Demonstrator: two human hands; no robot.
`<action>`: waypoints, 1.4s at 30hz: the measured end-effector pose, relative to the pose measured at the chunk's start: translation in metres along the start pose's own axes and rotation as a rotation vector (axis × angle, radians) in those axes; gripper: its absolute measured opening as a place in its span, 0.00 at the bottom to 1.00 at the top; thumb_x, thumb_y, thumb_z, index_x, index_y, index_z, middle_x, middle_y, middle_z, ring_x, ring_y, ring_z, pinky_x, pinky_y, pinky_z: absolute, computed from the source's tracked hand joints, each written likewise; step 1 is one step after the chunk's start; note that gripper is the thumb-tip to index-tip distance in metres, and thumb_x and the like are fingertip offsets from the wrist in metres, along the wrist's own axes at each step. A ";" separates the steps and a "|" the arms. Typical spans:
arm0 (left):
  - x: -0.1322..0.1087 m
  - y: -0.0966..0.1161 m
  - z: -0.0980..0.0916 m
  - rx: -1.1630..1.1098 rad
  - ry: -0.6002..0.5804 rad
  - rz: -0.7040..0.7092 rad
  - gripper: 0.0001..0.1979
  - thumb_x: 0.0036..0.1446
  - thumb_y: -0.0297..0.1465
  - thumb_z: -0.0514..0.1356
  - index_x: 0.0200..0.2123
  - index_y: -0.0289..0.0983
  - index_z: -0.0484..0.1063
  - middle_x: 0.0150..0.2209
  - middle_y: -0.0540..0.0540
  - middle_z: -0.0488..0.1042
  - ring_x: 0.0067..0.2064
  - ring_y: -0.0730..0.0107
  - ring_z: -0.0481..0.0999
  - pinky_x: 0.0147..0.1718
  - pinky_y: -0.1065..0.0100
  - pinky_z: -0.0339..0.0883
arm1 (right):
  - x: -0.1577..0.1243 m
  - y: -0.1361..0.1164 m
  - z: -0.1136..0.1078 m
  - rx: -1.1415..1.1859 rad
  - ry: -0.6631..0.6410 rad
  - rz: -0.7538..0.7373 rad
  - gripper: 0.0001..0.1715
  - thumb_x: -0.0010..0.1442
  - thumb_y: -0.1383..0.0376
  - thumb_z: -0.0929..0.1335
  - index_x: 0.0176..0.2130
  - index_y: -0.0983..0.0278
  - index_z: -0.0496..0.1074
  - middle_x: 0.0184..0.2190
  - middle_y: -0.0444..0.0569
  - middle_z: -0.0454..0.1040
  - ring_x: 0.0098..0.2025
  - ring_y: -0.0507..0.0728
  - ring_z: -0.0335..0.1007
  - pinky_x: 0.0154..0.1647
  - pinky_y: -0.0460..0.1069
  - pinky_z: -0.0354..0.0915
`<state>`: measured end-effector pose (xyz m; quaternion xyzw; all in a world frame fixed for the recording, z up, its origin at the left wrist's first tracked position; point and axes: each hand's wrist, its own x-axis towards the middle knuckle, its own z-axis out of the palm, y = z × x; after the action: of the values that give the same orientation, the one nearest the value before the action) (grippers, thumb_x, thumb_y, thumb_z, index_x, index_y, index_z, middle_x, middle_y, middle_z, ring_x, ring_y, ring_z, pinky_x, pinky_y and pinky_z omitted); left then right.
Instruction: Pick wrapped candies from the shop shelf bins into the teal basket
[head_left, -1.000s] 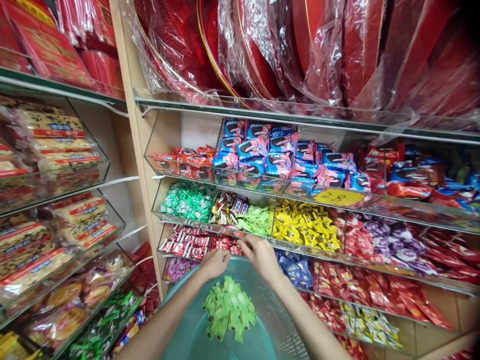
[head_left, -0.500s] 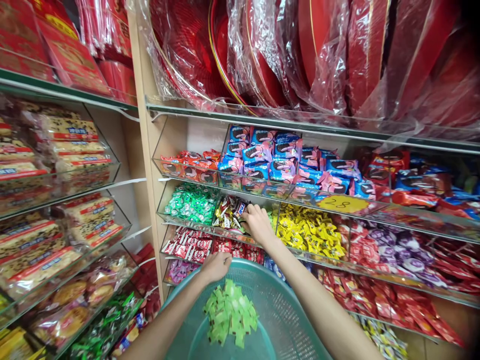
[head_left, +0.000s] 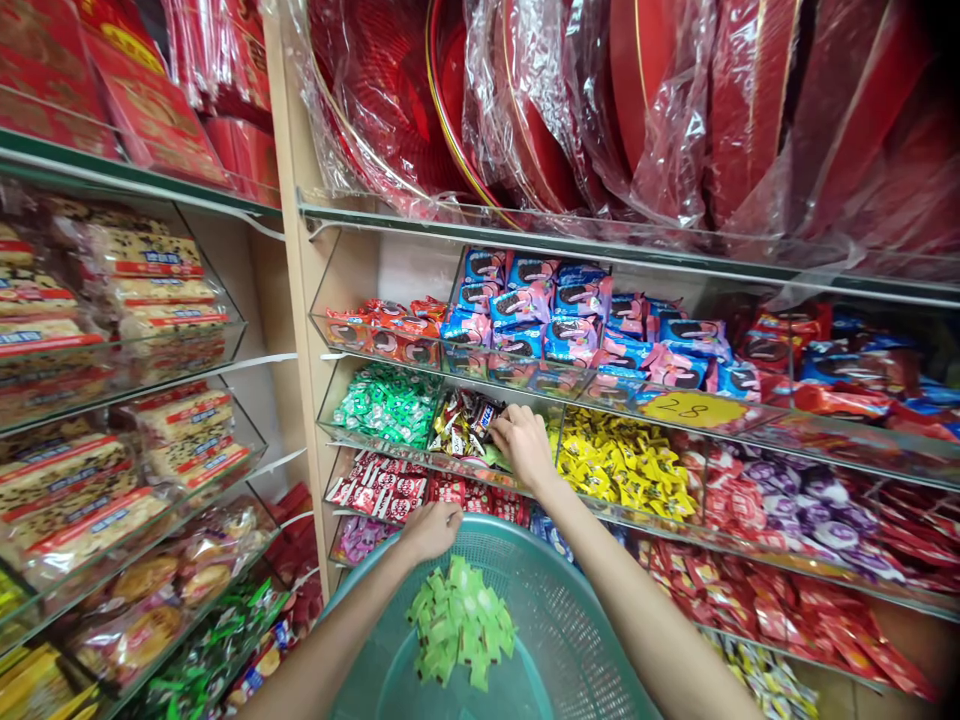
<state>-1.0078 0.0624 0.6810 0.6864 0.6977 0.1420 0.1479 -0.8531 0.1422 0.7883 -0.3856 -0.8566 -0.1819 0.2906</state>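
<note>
Gripping, as far as can be seen, the far rim of a round teal plastic basket with perforated sides (head_left: 592, 610), the left hand (head_left: 431, 530) is closed just below the shelves' front edges. Inside, towards the middle of the basket's floor, lies a loose heap of small light-green wrapped sweets (head_left: 463, 622).

The right hand (head_left: 523, 443) is above the front edge of a tilted clear-walled shelf (head_left: 465, 468), in the second compartment from its left end. Its fingers are bent and drawn together beside glossy dark-brown wrapped sweets (head_left: 454, 425); whether they pinch anything cannot be told, since the palm side is hidden. A little light green shows under that hand. Shiny green wrapped sweets (head_left: 386, 405) fill the compartment at the shelf's left end, and bright yellow twist-wrapped sweets (head_left: 626, 465) lie just to the right, past a clear divider.

Several slips seem possible. Brown and light-green wrappers share one compartment, so a hasty grab could catch the wrong kind. The clear front edge stands close under the wrist; lifting too low could snag there and spill wrappers onto the red-and-white packets (head_left: 382, 487) on the shelf below. Swinging the forearm right might brush yellow sweets over the edge. The basket's underside is out of sight; if the left hand is its main support, a loosened or twisted hold could tip it and slide the heap to one side.
</note>
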 end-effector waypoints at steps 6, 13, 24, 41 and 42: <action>0.004 -0.002 0.003 0.019 0.019 0.019 0.18 0.58 0.41 0.42 0.36 0.46 0.70 0.38 0.50 0.76 0.41 0.63 0.73 0.35 0.68 0.59 | -0.012 -0.001 -0.017 0.289 0.188 0.078 0.16 0.61 0.58 0.60 0.39 0.60 0.73 0.35 0.49 0.66 0.38 0.56 0.58 0.37 0.50 0.53; 0.005 -0.007 0.003 0.024 0.018 0.003 0.18 0.58 0.42 0.42 0.36 0.47 0.70 0.39 0.51 0.76 0.41 0.63 0.73 0.35 0.69 0.60 | -0.056 -0.028 -0.032 0.596 0.110 0.059 0.13 0.60 0.60 0.61 0.36 0.60 0.73 0.32 0.48 0.69 0.37 0.55 0.62 0.39 0.50 0.56; 0.006 -0.014 0.018 0.046 -0.007 0.027 0.19 0.58 0.40 0.42 0.35 0.46 0.71 0.38 0.49 0.76 0.40 0.63 0.74 0.35 0.67 0.61 | -0.151 -0.032 0.080 0.797 -0.528 0.210 0.10 0.50 0.70 0.64 0.20 0.67 0.69 0.17 0.40 0.64 0.22 0.48 0.56 0.24 0.42 0.51; 0.002 -0.014 0.018 0.034 0.021 0.032 0.18 0.57 0.39 0.42 0.36 0.45 0.71 0.37 0.48 0.76 0.39 0.61 0.74 0.33 0.68 0.60 | -0.135 -0.029 0.060 0.723 -0.473 0.330 0.08 0.50 0.63 0.66 0.28 0.65 0.72 0.24 0.43 0.71 0.28 0.51 0.64 0.28 0.44 0.55; 0.003 -0.013 0.018 0.029 0.022 0.030 0.18 0.57 0.39 0.42 0.36 0.45 0.70 0.36 0.48 0.76 0.39 0.61 0.74 0.32 0.68 0.60 | -0.124 -0.028 0.047 0.732 -0.451 0.306 0.09 0.52 0.62 0.65 0.29 0.65 0.72 0.24 0.44 0.72 0.28 0.52 0.65 0.28 0.44 0.55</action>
<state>-1.0129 0.0647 0.6592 0.6972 0.6909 0.1418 0.1281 -0.8252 0.0803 0.6704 -0.4096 -0.8396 0.2664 0.2374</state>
